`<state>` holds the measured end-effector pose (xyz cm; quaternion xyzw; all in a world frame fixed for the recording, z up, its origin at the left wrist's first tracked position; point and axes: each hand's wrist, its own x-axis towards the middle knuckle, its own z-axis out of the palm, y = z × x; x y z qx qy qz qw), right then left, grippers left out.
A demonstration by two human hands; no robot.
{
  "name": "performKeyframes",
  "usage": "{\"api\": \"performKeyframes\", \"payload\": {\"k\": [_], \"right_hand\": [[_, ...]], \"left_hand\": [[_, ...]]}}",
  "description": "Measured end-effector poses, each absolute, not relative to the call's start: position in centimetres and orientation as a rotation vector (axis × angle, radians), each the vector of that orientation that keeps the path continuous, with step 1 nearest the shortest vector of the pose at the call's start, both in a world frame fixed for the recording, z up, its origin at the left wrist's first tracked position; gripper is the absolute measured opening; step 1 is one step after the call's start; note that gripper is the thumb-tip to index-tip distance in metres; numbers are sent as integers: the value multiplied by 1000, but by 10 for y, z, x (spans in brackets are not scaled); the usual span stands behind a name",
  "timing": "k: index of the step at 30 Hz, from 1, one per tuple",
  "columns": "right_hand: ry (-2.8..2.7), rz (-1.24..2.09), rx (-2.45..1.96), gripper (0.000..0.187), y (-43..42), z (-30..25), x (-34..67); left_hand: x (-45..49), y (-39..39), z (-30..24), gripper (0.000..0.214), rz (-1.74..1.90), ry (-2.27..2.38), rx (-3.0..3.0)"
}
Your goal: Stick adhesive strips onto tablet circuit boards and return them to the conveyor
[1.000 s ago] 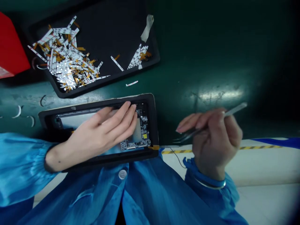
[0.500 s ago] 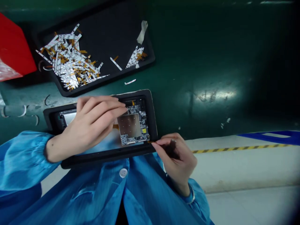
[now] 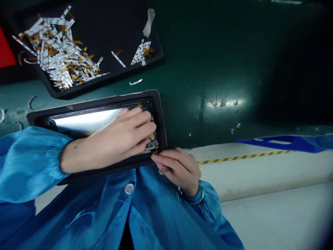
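An open tablet-like device lies in a black padded tray (image 3: 97, 172), showing a silvery panel (image 3: 85, 119) and, at its right end, a circuit board (image 3: 151, 143) with a yellow square. Over the board bends my left hand (image 3: 127, 133), its fingers curled and close together; it covers most of the board, and what the fingertips grip is hidden. At the tray's lower right corner, my right hand (image 3: 179, 166) pinches a small orange flex cable (image 3: 155, 152) between thumb and forefinger. A small shiny bit shows beneath its fingers, too little to name.
Beyond the device, a black tray (image 3: 109, 78) holds a heap of white-and-orange flex strips (image 3: 66, 52), a smaller bunch (image 3: 142, 52) and a crumpled pale strip (image 3: 149, 22). A curled white strip (image 3: 135, 82) lies on the green table (image 3: 208, 69). A red object (image 3: 5, 48) stands far left.
My left hand has moved right across the board, its fingers now more bent, uncovering the silvery panel. My right hand stays at the corner, its fingers more folded. The whole view has shifted.
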<state>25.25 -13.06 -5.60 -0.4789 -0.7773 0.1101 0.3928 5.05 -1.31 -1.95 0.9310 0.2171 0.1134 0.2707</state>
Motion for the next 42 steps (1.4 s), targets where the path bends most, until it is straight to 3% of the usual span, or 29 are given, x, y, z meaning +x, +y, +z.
{"api": "performKeyframes", "payload": {"k": [14, 24, 34, 42], "right_hand": [[-2169, 248, -1197, 8, -120, -43, 251], [-2247, 306, -1228, 7, -113, -34, 250], [-2080, 616, -1428, 22, -103, -32, 254], [-1751, 1136, -1420, 51, -87, -44, 263]], "left_hand": [[12, -25, -6, 11, 371, 686, 2493], [13, -32, -25, 25, 442, 454, 2509], [17, -30, -30, 29, 423, 416, 2533], [24, -16, -26, 29, 389, 182, 2819]]}}
